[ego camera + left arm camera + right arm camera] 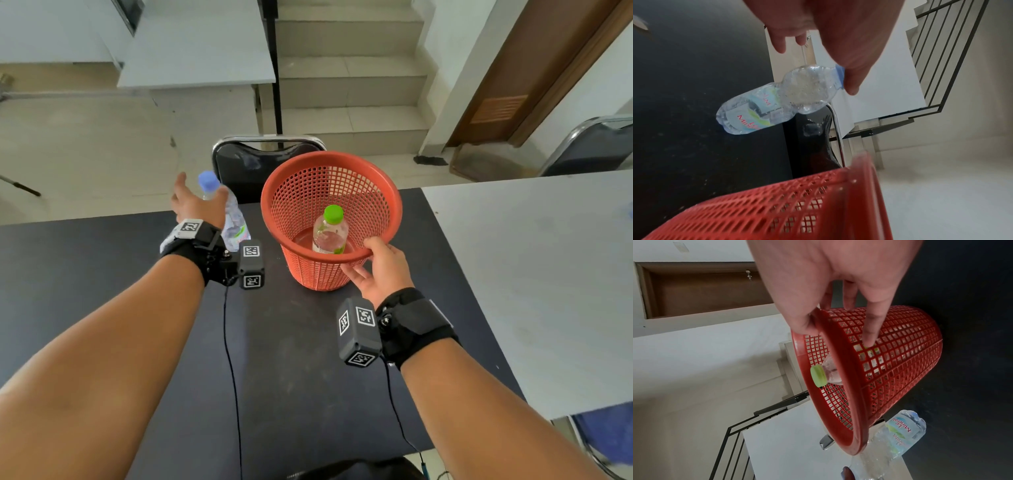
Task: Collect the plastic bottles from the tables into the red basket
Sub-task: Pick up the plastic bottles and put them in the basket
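Observation:
A clear bottle with a blue cap stands on the dark table, just left of the red mesh basket. My left hand is around its neck with fingers stretched out. In the left wrist view the thumb touches the cap of this bottle, and the other fingers are apart from it. A second clear bottle with a green cap stands inside the basket. My right hand pinches the basket's near rim, thumb inside and fingers on the outer mesh.
A black chair stands behind the dark table, close to the bottle and basket. A grey table adjoins on the right, with another chair beyond it. Wrist-camera cables trail across the near tabletop. Stairs rise at the back.

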Action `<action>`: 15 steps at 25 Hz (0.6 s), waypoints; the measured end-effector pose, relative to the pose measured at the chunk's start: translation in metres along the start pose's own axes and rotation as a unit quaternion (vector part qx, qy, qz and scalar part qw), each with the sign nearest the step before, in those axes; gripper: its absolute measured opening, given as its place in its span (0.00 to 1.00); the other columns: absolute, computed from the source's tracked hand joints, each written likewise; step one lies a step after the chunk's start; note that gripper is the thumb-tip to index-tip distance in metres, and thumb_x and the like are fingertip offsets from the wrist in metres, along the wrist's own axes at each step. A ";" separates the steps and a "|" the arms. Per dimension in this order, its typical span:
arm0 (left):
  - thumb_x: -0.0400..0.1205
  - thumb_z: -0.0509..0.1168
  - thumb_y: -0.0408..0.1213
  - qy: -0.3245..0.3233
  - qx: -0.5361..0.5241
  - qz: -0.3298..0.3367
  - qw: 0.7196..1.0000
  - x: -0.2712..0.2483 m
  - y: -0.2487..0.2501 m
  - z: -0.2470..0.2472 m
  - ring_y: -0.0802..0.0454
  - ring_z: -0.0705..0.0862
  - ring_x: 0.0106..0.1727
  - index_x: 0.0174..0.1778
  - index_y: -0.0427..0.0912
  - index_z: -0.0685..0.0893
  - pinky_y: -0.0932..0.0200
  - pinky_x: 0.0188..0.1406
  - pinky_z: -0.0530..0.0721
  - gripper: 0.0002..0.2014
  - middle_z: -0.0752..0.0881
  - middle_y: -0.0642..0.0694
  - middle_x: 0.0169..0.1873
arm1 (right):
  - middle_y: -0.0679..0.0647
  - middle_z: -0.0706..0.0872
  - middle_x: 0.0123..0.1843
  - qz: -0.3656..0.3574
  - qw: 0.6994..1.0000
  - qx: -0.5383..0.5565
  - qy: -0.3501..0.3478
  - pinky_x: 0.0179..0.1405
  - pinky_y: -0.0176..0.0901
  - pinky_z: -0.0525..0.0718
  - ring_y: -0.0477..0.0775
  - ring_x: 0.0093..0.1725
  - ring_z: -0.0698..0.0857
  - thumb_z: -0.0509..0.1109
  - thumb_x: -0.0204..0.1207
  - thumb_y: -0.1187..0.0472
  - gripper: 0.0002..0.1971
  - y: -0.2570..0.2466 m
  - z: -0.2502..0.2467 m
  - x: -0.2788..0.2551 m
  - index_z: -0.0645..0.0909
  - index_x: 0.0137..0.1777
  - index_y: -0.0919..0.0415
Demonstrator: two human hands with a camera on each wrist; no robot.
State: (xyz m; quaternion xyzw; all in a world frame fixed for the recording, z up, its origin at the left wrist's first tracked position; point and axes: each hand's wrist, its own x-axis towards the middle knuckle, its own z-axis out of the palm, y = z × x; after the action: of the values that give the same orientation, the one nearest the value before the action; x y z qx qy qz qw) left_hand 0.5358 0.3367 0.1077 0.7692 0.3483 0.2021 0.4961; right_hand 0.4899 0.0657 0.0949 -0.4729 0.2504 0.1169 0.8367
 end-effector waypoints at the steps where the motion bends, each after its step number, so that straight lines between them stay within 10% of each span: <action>1: 0.79 0.70 0.46 -0.022 0.014 0.012 1.000 0.001 0.009 0.014 0.37 0.72 0.77 0.83 0.49 0.59 0.48 0.73 0.70 0.39 0.66 0.39 0.81 | 0.57 0.86 0.40 0.001 1.000 0.005 -0.001 0.60 0.63 0.87 0.61 0.49 0.84 0.67 0.78 0.66 0.05 -0.011 -0.013 0.007 0.76 0.41 0.61; 9: 0.81 0.67 0.45 -0.125 0.064 0.091 0.986 0.019 0.062 0.110 0.37 0.82 0.66 0.72 0.37 0.77 0.49 0.63 0.78 0.25 0.83 0.38 0.68 | 0.56 0.86 0.40 -0.006 0.999 0.028 0.021 0.62 0.64 0.85 0.62 0.51 0.85 0.65 0.80 0.65 0.09 -0.074 -0.057 0.062 0.72 0.37 0.60; 15: 0.72 0.68 0.57 -0.132 -0.072 0.141 0.979 0.038 0.131 0.171 0.44 0.86 0.59 0.61 0.50 0.82 0.39 0.61 0.85 0.24 0.87 0.45 0.59 | 0.57 0.85 0.42 0.000 0.996 0.061 0.066 0.63 0.63 0.85 0.61 0.48 0.86 0.65 0.80 0.67 0.08 -0.104 -0.057 0.112 0.72 0.39 0.61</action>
State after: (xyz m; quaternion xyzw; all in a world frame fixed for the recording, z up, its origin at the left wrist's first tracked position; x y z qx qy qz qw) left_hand 0.7176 0.2239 0.1518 0.7930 0.1522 0.1915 0.5580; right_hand 0.6120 -0.0421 0.0878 -0.4275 0.3115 0.0696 0.8458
